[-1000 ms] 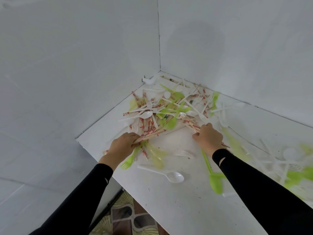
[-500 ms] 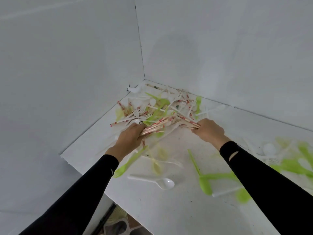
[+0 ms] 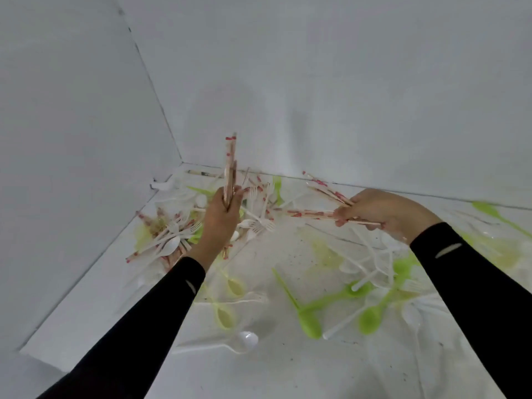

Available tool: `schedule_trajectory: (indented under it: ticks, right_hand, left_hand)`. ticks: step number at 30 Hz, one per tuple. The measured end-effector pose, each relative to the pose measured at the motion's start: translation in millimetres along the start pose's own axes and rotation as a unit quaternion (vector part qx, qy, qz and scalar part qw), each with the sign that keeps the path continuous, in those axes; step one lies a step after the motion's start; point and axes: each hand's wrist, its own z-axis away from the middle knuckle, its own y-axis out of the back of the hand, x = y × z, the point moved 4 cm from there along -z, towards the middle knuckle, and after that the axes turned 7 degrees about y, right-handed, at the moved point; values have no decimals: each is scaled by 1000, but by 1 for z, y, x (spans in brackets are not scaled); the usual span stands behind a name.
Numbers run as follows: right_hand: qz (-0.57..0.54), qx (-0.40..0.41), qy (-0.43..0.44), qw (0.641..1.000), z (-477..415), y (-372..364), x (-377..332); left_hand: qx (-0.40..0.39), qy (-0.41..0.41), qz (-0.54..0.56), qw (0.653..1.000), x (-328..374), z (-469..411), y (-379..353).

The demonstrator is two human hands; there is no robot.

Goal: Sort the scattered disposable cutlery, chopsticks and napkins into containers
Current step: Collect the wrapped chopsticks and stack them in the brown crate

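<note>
My left hand (image 3: 220, 218) grips a bundle of wrapped chopsticks (image 3: 230, 165) with red marks, held upright above the table. Several more wrapped chopsticks (image 3: 313, 213) fan out leftward from my right hand (image 3: 383, 210), which holds them roughly level. Below, a pile of white forks and spoons (image 3: 169, 240), green cutlery and more chopsticks lies in the table's far left corner. Green spoons (image 3: 309, 321) and white cutlery (image 3: 371, 260) lie scattered across the right side. No container is in view.
The white table (image 3: 288, 375) sits in a corner between two white walls (image 3: 72, 139). Its left edge (image 3: 37, 355) drops off at the near left. A white spoon (image 3: 244, 339) and clear yellowish spoons (image 3: 226, 315) lie near the front.
Both hands have lifted off the pile with chopsticks. The left bundle has swung upright. The right hand has moved right and up with its bundle.
</note>
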Motion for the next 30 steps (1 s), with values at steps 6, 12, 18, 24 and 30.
schedule_trajectory:
  ticks: [6, 12, 18, 24, 30]
  right_hand:
    - [-272, 72, -3, 960, 39, 9, 40]
    - [-338, 143, -20, 930, 91, 21, 89]
    - [-362, 241, -8, 901, 175, 64, 146]
    - [-361, 430, -12, 828, 275, 125, 231]
    - [-469, 598, -10, 649, 378, 173, 297]
  left_hand:
    - [-74, 212, 315, 922, 40, 23, -100]
    - [-161, 276, 403, 858, 100, 73, -203]
    - [-266, 287, 405, 826, 162, 147, -299]
    - [-343, 250, 496, 758, 244, 235, -392]
    - [-382, 240, 529, 719, 321, 357, -469]
